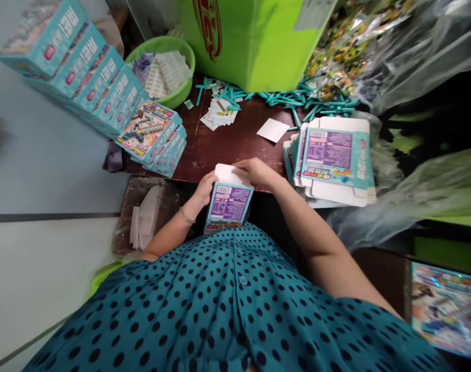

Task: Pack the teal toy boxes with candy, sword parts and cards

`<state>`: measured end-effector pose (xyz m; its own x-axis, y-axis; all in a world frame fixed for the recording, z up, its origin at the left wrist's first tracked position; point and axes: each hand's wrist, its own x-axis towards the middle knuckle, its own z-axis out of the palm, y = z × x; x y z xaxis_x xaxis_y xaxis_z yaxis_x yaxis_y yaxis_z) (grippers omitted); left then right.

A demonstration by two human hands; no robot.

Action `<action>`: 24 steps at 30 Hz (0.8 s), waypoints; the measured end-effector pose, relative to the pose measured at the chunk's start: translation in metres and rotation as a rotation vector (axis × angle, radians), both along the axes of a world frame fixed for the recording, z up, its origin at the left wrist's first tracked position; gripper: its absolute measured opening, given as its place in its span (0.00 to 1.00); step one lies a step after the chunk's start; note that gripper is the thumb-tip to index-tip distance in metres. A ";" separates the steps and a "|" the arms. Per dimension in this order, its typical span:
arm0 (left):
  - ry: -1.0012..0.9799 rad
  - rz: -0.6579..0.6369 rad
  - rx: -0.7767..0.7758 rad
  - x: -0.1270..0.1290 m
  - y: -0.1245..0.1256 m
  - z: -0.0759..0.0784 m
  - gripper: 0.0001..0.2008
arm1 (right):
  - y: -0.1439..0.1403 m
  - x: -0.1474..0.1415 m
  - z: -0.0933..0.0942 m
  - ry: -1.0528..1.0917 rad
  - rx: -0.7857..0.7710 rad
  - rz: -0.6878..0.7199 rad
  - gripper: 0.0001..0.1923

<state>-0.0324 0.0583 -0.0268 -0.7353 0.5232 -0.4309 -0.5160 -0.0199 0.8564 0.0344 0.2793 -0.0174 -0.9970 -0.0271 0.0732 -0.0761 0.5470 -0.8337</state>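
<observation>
Right now, you have a small printed box (231, 202) in front of your shirt (204, 294), close to the near edge of the table (247, 147), its purple panel facing you and its white flap (228, 174) up. Take that box as the middle of the clock. At 10 o'clock your left hand (207, 187) is gripping its upper side edge. Between 1 and 2 your right hand (254, 169) touches the flap with curled fingers; you can't tell whether they pinch it. Farther out at 10 stand stacks of teal boxes (154, 126), and at 11 is a green bowl (177, 98) holding packets. Twelve has a few small papers (218, 116), with a large green box (239, 51) behind them. A white card (273, 130) lies at 1, with teal sticks (276, 98) scattered beyond it. Between 2 and 3 sits a pile of cartons (328, 150), purple panels up.
</observation>
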 end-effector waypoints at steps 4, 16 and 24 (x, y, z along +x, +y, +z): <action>-0.076 0.047 0.055 0.000 -0.007 0.004 0.33 | -0.028 0.012 0.001 -0.022 -0.289 0.042 0.23; 0.284 0.061 0.163 0.013 -0.009 -0.004 0.16 | -0.034 0.020 0.008 -0.161 -0.298 -0.128 0.14; 0.572 0.030 0.062 0.025 -0.022 -0.007 0.19 | -0.025 0.025 0.004 -0.147 -0.424 0.091 0.18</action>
<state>-0.0072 0.0363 -0.0342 -0.8571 0.5103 0.0706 0.0308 -0.0860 0.9958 0.0591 0.2545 -0.0132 -0.9926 -0.1130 -0.0453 0.0278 0.1520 -0.9880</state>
